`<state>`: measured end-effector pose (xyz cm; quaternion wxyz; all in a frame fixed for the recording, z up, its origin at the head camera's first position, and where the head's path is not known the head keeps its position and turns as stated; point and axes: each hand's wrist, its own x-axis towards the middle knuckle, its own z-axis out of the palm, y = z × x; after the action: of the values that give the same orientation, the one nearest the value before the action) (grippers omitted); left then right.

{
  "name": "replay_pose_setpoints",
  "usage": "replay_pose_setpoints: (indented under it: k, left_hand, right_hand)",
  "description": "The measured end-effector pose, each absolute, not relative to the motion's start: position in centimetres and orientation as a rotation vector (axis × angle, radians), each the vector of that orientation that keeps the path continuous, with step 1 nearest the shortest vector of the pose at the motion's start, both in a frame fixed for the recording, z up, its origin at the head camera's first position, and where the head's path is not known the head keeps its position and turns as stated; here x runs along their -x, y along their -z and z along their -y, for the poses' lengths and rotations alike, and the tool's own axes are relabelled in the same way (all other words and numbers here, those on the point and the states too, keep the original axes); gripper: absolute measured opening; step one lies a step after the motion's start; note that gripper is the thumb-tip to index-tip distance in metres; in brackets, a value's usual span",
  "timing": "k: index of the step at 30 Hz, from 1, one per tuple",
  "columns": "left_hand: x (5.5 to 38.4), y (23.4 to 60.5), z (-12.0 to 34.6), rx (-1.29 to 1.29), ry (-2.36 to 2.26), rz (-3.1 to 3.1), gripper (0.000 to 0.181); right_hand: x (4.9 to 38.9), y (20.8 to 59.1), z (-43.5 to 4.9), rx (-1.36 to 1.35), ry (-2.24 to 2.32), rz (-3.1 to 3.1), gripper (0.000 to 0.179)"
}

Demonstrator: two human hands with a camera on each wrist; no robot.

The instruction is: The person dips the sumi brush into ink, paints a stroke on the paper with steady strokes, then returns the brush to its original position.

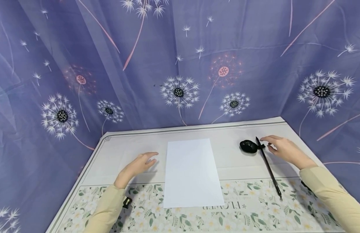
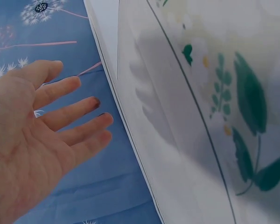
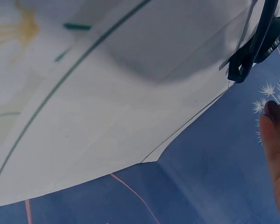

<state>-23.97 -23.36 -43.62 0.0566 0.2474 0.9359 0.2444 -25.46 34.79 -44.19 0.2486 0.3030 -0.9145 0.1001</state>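
My left hand (image 1: 139, 164) hovers left of a blank white paper sheet (image 1: 193, 173), its fingers relaxed and holding nothing. In the left wrist view, that hand (image 2: 42, 126) shows its palm with fingers spread, dark smudges on two fingertips. At the right, a long black calligraphy brush (image 1: 268, 168) leans with its tip end on a small rest beside a glossy black oval dish (image 1: 248, 146). Just right of the brush's tip end is my right hand (image 1: 285, 149), fingers loosely bent with nothing in them. The right wrist view catches only part of it, with a dark fingertip.
A white mat (image 1: 124, 145) with a floral band (image 1: 145, 210) along its near side covers the table. A purple dandelion-print curtain (image 1: 145, 58) surrounds the back and sides. A black strap piece (image 1: 127, 202) shows at my left sleeve (image 1: 107, 207).
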Motion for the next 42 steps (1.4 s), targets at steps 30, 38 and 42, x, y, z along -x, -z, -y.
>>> replay_pose_setpoints:
  k: [30,38,42]
  left_hand:
    - [22.4,43.9,21.1,-0.775,-0.640,-2.752,0.053]
    - [22.4,43.9,20.8,-0.810,-0.619,-2.728,0.054]
    - [22.3,44.1,20.6,-0.809,-0.623,-2.704,0.055]
  right_hand:
    - [24.6,43.7,-33.4,-0.887,-0.283,2.547,0.039]
    - [24.5,43.9,-33.3,-0.936,-0.255,2.548,0.036]
    - [24.5,44.2,-33.4,-0.957,-0.251,2.572,0.038]
